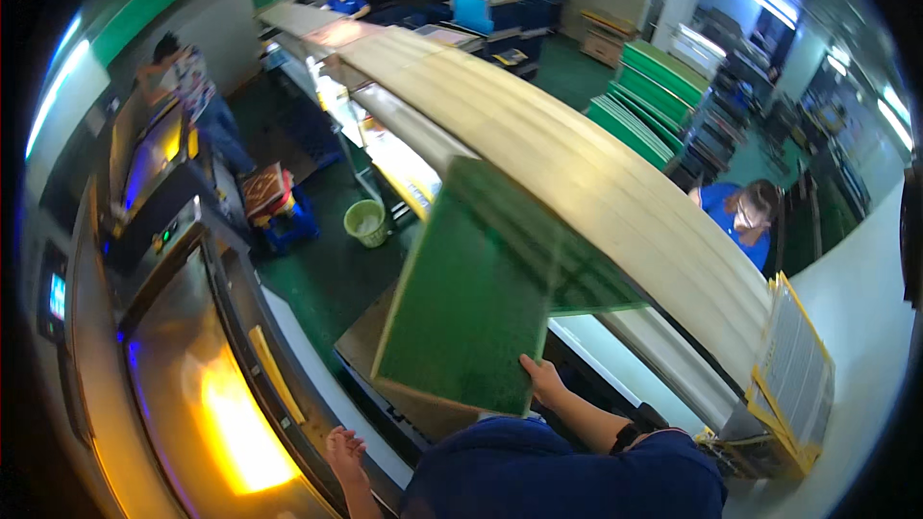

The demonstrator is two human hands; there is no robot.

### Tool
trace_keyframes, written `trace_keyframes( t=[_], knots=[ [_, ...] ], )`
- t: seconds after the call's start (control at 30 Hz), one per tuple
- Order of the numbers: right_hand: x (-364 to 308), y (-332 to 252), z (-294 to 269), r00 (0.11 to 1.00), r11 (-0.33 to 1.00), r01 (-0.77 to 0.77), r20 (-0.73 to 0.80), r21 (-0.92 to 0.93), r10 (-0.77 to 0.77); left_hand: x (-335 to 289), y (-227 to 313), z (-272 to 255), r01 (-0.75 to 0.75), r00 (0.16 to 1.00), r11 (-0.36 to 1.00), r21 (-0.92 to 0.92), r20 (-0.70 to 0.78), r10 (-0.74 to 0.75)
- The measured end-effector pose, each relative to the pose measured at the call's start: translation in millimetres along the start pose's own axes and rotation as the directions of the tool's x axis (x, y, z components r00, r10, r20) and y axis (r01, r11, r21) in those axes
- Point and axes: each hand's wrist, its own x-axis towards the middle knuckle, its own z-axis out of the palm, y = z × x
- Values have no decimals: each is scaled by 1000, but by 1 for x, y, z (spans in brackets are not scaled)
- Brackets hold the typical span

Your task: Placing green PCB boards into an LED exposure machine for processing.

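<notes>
My right hand (543, 383) grips the near right edge of a large flat green panel (461, 308), with the wrist wearing a dark band. The panel is tilted in front of my body and slightly blurred. Behind it shows another green surface with dark stripes (601, 279); whether it is a separate panel I cannot tell. My left hand (346, 454) is raised beside the edge of a machine with a glowing yellow bed (240, 423). Its fingers are loosely curled and apart, with nothing visible in them.
A long cream-coloured hood (567, 154) curves over a lit bench (399, 165). A green basket (365, 223) stands on the floor ahead. Green panels (654, 101) are stacked at the right. One person (197, 96) works far left, another (348, 0) far ahead, a third (735, 216) beyond the hood.
</notes>
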Motion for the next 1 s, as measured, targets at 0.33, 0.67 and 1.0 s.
trace_keyframes(
  t=[0.33,0.67,1.0],
  knots=[
    [69,-53,-66,968,942,94,-249,323,-12,-13,-58,221,69,874,908,413,414,-255],
    [94,-73,-69,957,982,-36,-278,187,88,-50,-71,251,-181,681,707,684,606,-411],
    [27,-108,-48,974,854,116,228,-508,3,-47,-100,175,135,815,858,495,437,-381]
  ],
)
